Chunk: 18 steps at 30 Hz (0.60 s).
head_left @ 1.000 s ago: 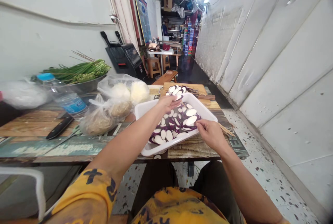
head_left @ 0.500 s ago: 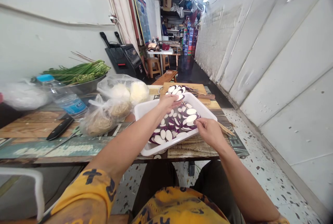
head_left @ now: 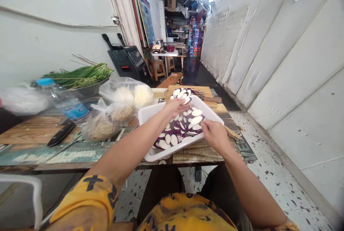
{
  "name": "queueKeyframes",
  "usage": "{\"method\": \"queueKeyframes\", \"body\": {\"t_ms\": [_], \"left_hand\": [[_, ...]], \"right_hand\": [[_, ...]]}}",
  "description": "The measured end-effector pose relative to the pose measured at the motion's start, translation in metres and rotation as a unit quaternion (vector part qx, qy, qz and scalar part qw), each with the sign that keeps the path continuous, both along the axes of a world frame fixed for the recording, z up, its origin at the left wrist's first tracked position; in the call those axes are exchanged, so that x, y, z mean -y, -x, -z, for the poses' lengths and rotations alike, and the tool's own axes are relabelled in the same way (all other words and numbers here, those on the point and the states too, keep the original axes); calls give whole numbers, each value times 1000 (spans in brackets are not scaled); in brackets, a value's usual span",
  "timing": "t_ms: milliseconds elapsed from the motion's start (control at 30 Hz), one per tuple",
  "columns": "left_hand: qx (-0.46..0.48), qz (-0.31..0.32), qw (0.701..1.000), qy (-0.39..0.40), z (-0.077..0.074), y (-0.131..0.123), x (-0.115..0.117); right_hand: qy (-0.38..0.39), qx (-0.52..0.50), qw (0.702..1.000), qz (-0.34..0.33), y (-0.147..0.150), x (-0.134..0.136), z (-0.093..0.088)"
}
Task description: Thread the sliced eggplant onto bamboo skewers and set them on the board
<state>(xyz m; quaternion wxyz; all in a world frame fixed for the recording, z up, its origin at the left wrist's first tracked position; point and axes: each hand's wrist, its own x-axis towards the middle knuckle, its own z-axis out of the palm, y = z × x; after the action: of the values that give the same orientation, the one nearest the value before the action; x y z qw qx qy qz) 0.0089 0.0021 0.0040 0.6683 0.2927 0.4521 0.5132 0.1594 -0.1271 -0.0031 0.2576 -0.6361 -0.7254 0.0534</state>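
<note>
A white plastic tub (head_left: pixel 150 156) in front of me holds many oval eggplant slices (head_left: pixel 173 139) with purple skin and pale flesh. Over its far left side, my left hand (head_left: pixel 175 107) is closed on an eggplant slice (head_left: pixel 186 100). A thin wooden skewer (head_left: pixel 190 106) runs from that slice toward my right hand. At the tub's right side, my right hand (head_left: pixel 215 134) pinches the skewer's lower end, which its fingers mostly hide. More slices lie close to the right fingertips.
Behind the tub, a cutting board (head_left: pixel 208 90) carries skewered eggplant and a wooden-handled knife (head_left: pixel 213 99). Loose skewers (head_left: pixel 233 133) lie to the right. Leftward are bagged food (head_left: pixel 100 126), a water bottle (head_left: pixel 71 105), a black-handled knife (head_left: pixel 61 134) and a bowl of greens (head_left: pixel 90 88).
My right hand has shifted slightly up and left, nearer my left hand. The left hand stays almost in place with the eggplant slice. The view has shifted slightly.
</note>
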Motion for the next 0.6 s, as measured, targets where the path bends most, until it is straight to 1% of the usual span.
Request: {"method": "queueKeyframes", "body": {"t_ms": [133,267,367,433,500,533,567,600], "left_hand": [[5,10,1000,-4,0,-2,3],[-21,41,999,-27,3,-6,5],[-67,28,997,-34,5,-6,3],[-90,22,995,-35,5,-1,0],[-138,2,989,-60,5,7,-5],[-182,-11,980,-84,5,12,-7],[-242,-29,963,-115,6,17,-9],[-308,-32,940,-145,8,22,-11]], "right_hand": [[-7,19,1000,4,2,-4,-2],[-6,45,999,21,7,-20,-6],[-5,44,999,24,8,-35,-5],[-11,28,999,18,7,-43,-1],[-28,-3,999,23,4,-47,4],[-39,-24,999,28,3,-48,7],[-50,-47,997,34,2,-49,10],[-58,-71,995,35,0,-49,12]]}}
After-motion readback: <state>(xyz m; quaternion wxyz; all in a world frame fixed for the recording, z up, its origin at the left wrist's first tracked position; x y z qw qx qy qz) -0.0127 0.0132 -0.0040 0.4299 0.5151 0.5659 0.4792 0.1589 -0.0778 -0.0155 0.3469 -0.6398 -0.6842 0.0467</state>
